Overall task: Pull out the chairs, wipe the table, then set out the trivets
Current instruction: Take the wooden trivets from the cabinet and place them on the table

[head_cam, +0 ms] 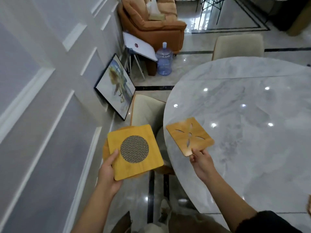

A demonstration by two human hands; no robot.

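Trivets: one flower-cut trivet was pinched at its corner by the right hand over the table's left edge. One stack, count unclear, was gripped by the left hand off the table. Chairs: two, near chair and far chair.

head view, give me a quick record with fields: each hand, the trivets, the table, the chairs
left hand: grips stack of trivets, thumb on top, beside the table and not over it
top of stack: square, round mesh inset
right hand: pinches flower-cut trivet by one corner
flower-cut trivet: over the table's left edge; cannot tell if it touches
table: round, glossy marble top
near chair: at the table's left edge
far chair: at the far side
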